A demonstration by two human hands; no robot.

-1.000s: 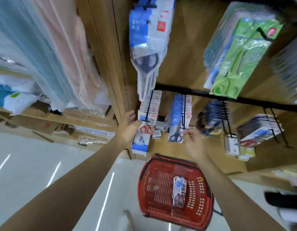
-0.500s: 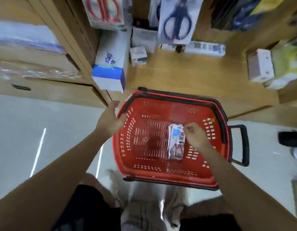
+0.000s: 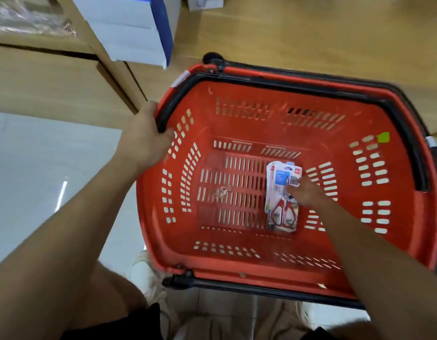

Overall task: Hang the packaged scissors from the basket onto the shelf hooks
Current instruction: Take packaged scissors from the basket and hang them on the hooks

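A red plastic basket [image 3: 237,114] with a black rim stands on the floor below me. Packaged scissors [image 3: 281,212] with red handles lie on its slotted bottom, right of centre, as a small stack of white and blue cards. My right hand [image 3: 304,192] reaches down into the basket and its fingers touch the top pack around the middle; whether they pinch it is unclear. My left hand [image 3: 145,138] grips the basket's left rim. The shelf hooks are out of view.
A white and blue box [image 3: 139,28] stands on the wooden shelf base [image 3: 298,38] beyond the basket. A wooden cabinet front [image 3: 53,84] is at the left. Pale floor tiles [image 3: 40,173] lie left of the basket. My knees and shoes show at the bottom.
My view dropped from the hooks to the basket and moved closer. My left hand went from the shelf to the basket's rim. My right hand reached down onto the scissors packs.
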